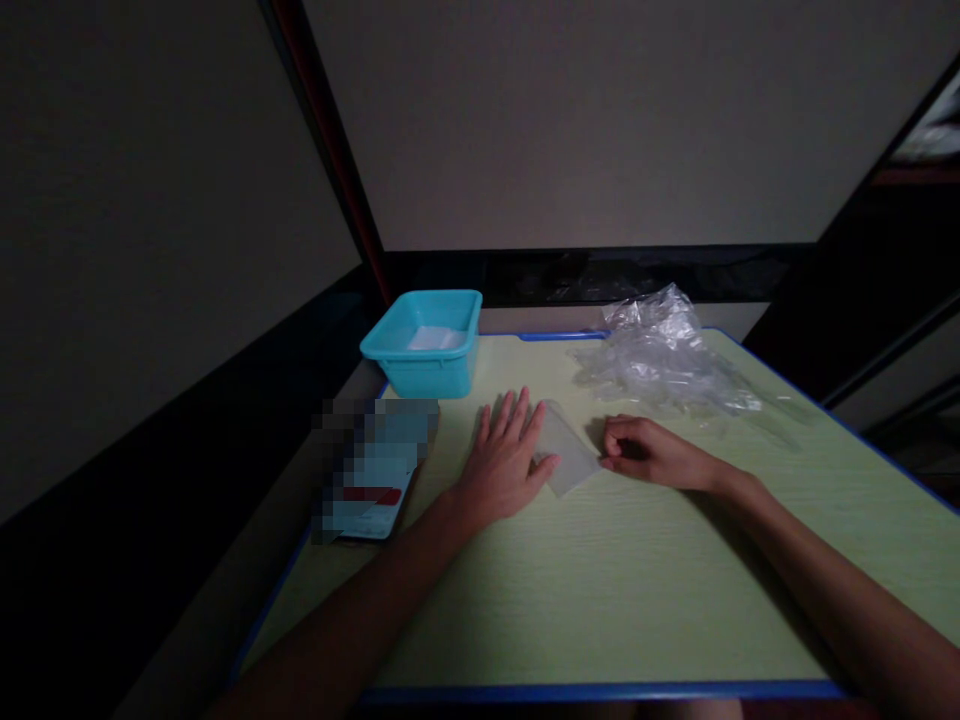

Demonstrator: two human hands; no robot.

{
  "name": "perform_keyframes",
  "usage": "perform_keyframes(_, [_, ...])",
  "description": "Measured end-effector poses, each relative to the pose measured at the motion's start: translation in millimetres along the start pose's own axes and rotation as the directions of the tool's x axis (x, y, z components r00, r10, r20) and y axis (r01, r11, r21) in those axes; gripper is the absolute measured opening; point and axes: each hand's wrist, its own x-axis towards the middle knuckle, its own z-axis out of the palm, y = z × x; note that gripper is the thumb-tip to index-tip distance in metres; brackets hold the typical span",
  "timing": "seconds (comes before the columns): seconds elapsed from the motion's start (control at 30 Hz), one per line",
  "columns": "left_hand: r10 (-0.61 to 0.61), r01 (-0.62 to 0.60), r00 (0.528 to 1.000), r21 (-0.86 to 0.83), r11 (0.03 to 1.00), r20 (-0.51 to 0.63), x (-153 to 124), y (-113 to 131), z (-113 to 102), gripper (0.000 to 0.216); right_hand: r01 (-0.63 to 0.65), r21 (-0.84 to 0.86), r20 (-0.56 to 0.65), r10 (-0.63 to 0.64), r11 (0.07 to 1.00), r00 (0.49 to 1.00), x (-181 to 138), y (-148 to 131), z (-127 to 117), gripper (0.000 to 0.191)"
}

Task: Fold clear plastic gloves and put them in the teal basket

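Observation:
A small translucent plastic bag lies flat on the table between my hands. My left hand rests palm down with its fingers spread, its thumb and forefinger over the bag's left part. At the bag's right corner is my right hand, fingers curled in and thumb tip against that corner. The exact grip there is partly hidden by the curled fingers.
A turquoise plastic basin with white flat pieces inside stands at the back left. A phone, partly pixelated, lies at the left edge. Crumpled clear plastic bags are heaped at the back right of the blue-edged table.

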Motion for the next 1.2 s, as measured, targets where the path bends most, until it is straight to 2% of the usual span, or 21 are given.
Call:
perform_keyframes(0.1, [0.02, -0.021, 0.999, -0.026, 0.999, -0.031, -3, 8, -2, 0.058, 0.005, 0.006, 0.0, -0.005, 1.0, 1.0, 0, 1, 1, 0.02])
perform_keyframes(0.3, [0.059, -0.06, 0.998, -0.054, 0.997, -0.016, -13, 24, 1, 0.058, 0.013, -0.014, 0.005, -0.013, 1.0, 1.0, 0, 0, 1, 0.019])
perform_keyframes(0.6, [0.019, -0.017, 0.998, -0.045, 0.999, 0.056, -14, 24, 1, 0.06, 0.03, -0.048, 0.006, -0.029, 0.998, 1.0, 0, 0, 0, 0.019])
perform_keyframes(0.77, [0.015, -0.013, 0.997, -0.039, 0.999, 0.073, -14, 25, 2, 0.062, 0.052, -0.122, 0.018, -0.051, 0.991, 0.999, 0, -5, 0, 0.015])
perform_keyframes(0.93, [0.021, -0.019, 0.997, -0.028, 0.999, 0.08, -14, 25, 3, 0.064, 0.011, -0.196, -0.044, -0.02, 0.981, 0.999, -4, -17, -5, 0.011])
perform_keyframes(1.03, [0.022, -0.021, 0.997, -0.02, 1.0, 0.077, -14, 25, 3, 0.063, 0.12, -0.256, -0.024, -0.131, 0.959, 0.991, -7, -23, -8, 0.014])
perform_keyframes(1.2, [0.029, -0.029, 0.997, -0.01, 1.0, 0.07, -14, 25, 5, 0.063, 0.298, -0.433, 0.089, -0.289, 0.85, 0.953, -7, -29, -3, 0.025])
